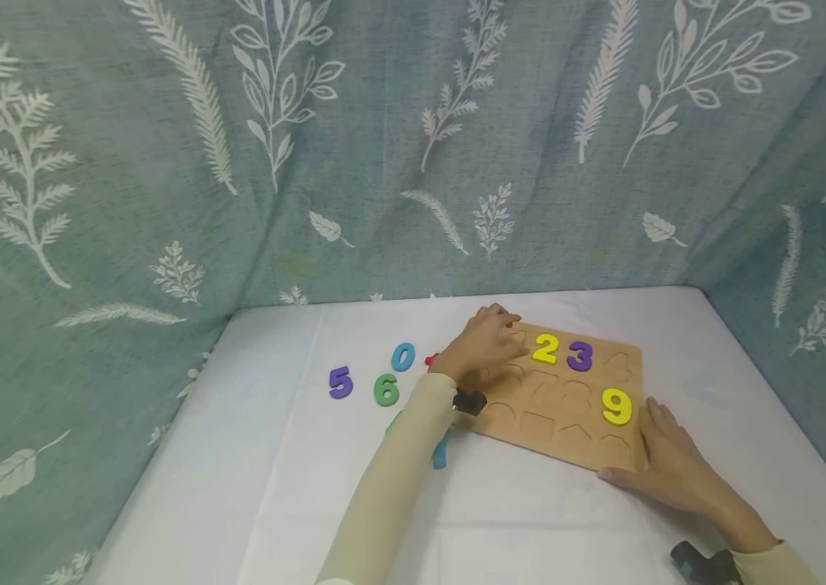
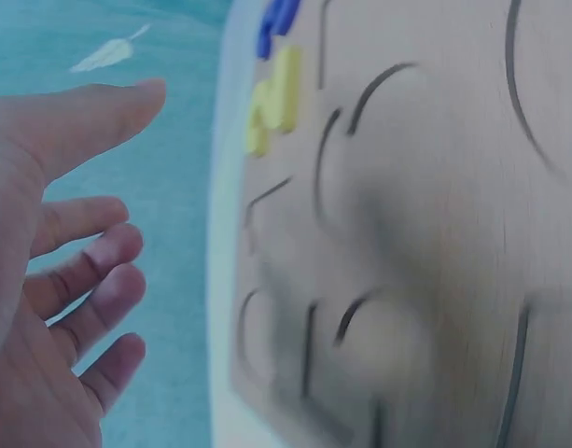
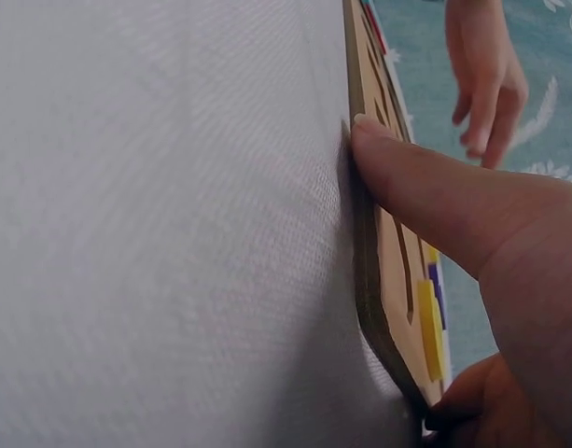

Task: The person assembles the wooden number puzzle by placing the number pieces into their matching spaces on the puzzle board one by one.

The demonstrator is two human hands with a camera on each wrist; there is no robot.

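Observation:
A wooden number puzzle board with cut-out recesses lies on the white cloth. Yellow 2, purple 3 and yellow 9 sit on it. Above the board's far left part is my left hand, its fingers loosely bent; the left wrist view shows nothing in its grasp. My right hand holds the near right corner of the board, thumb against the front edge and fingers along the right side. The left hand and arm hide part of the board's left side.
Left of the board lie a blue 0, a purple 5 and a green 6. Red, green and blue pieces are partly hidden by my left forearm. A leaf-patterned curtain stands behind and at both sides.

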